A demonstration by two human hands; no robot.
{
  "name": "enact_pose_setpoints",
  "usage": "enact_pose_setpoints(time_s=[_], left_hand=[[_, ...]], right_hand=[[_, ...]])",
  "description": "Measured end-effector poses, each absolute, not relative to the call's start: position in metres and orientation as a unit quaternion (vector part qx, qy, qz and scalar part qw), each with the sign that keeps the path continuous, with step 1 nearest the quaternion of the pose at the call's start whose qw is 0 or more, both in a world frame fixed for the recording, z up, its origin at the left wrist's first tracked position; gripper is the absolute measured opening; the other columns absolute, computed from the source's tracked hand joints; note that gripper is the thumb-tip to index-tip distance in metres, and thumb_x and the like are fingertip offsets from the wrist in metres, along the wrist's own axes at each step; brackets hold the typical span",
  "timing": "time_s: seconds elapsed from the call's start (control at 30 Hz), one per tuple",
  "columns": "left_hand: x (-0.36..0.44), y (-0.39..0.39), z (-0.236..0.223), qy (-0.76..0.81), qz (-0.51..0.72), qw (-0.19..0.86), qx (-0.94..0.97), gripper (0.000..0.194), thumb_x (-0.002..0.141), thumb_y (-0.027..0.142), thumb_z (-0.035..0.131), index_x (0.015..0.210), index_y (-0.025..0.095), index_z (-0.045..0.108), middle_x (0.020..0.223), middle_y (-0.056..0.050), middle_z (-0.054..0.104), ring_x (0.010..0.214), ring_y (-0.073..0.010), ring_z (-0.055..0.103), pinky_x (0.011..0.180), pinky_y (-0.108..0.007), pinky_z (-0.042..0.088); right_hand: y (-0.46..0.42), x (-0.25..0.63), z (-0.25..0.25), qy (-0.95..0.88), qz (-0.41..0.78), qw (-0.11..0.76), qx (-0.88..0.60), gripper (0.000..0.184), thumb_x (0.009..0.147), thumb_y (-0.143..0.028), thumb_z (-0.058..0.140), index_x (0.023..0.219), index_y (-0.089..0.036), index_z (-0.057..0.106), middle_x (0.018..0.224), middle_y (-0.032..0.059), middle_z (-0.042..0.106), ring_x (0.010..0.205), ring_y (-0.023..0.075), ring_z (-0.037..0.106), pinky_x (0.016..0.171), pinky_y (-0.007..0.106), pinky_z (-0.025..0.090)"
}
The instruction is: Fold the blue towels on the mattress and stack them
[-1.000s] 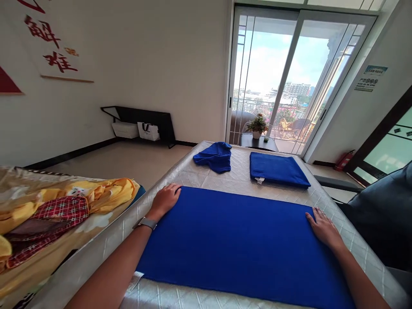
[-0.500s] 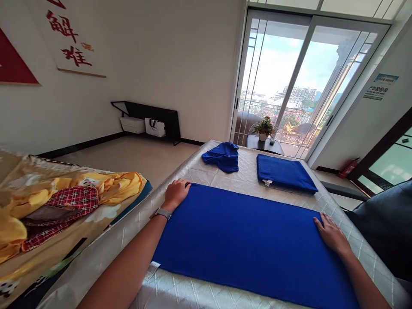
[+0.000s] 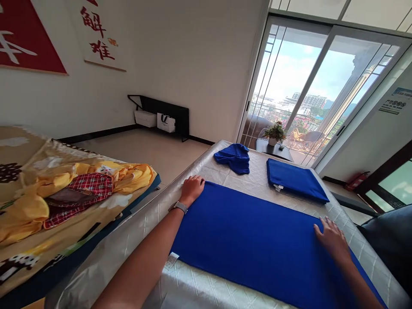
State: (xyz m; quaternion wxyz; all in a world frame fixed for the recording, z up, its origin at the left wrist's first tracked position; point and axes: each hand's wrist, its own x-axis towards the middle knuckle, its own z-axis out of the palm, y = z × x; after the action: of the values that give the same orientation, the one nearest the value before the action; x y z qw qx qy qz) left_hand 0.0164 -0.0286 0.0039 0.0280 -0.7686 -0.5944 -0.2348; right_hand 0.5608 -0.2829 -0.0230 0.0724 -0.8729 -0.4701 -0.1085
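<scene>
A large blue towel (image 3: 254, 240) lies spread flat across the near part of a grey quilted mattress (image 3: 206, 283). My left hand (image 3: 192, 189), with a watch on its wrist, grips the towel's far left corner with curled fingers. My right hand (image 3: 333, 239) lies flat with fingers apart on the towel's far right edge. Farther along the mattress sit a crumpled blue towel (image 3: 234, 157) on the left and a neatly folded blue towel (image 3: 294, 180) on the right.
A second bed (image 3: 38, 240) at the left carries yellow and red plaid bedding (image 3: 80, 189). A black shelf with bags (image 3: 161, 116) stands against the far wall. Beyond the mattress are a small table with a potted plant (image 3: 273, 135) and glass sliding doors (image 3: 309, 94).
The view has swung left and slightly up. My left hand has closed its fingers on the towel's corner; my right hand stays flat on the right edge.
</scene>
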Motion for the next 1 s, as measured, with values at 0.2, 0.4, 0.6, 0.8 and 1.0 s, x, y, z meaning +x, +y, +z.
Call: enact_pose_setpoints(time_s=[0.2,0.4,0.6,0.8,1.0], left_hand=[[0.015,-0.03,0.005,-0.589,-0.235,0.027,-0.773,0.029,0.099,0.031,0.045,0.105,0.024,0.073,0.113,-0.01,0.073,0.109,-0.0301,0.063,0.091,-0.041,0.048],[0.016,-0.033,0.007,-0.583,-0.234,0.028,-0.777,0.029,0.1,0.028,0.045,0.106,0.022,0.073,0.115,-0.01,0.073,0.109,-0.0298,0.064,0.091,-0.041,0.047],[0.014,-0.033,0.006,-0.578,-0.229,0.039,-0.782,0.03,0.101,0.028,0.045,0.108,0.022,0.073,0.113,-0.011,0.073,0.108,-0.0299,0.064,0.09,-0.042,0.047],[0.015,-0.032,0.004,-0.576,-0.225,0.044,-0.785,0.032,0.101,0.028,0.044,0.11,0.02,0.073,0.114,-0.012,0.073,0.108,-0.0306,0.064,0.09,-0.043,0.047],[0.016,-0.031,0.002,-0.577,-0.234,0.061,-0.78,0.03,0.101,0.028,0.045,0.109,0.021,0.073,0.114,-0.01,0.074,0.108,-0.0286,0.064,0.091,-0.041,0.048]], right_hand=[[-0.224,0.409,0.022,-0.619,-0.019,0.121,-0.776,0.074,0.096,-0.055,0.025,0.154,-0.013,0.042,0.163,0.0088,0.037,0.154,0.0236,0.024,0.125,0.04,0.02],[-0.182,0.263,0.047,-0.714,0.076,0.127,-0.685,0.074,0.102,-0.054,0.022,0.159,-0.008,0.031,0.167,0.0087,0.027,0.156,0.0216,0.017,0.126,0.038,0.013],[-0.149,0.191,0.031,-0.737,0.129,0.127,-0.651,0.078,0.103,-0.054,0.02,0.159,-0.001,0.024,0.168,0.0156,0.021,0.156,0.0249,0.012,0.126,0.041,0.009],[-0.139,0.182,0.013,-0.734,0.125,0.13,-0.655,0.08,0.102,-0.056,0.017,0.16,-0.001,0.02,0.169,0.0158,0.015,0.157,0.025,0.008,0.126,0.042,0.001],[-0.139,0.184,0.012,-0.727,0.117,0.123,-0.665,0.078,0.102,-0.055,0.018,0.161,-0.004,0.021,0.169,0.0121,0.016,0.157,0.022,0.009,0.126,0.039,0.002]])
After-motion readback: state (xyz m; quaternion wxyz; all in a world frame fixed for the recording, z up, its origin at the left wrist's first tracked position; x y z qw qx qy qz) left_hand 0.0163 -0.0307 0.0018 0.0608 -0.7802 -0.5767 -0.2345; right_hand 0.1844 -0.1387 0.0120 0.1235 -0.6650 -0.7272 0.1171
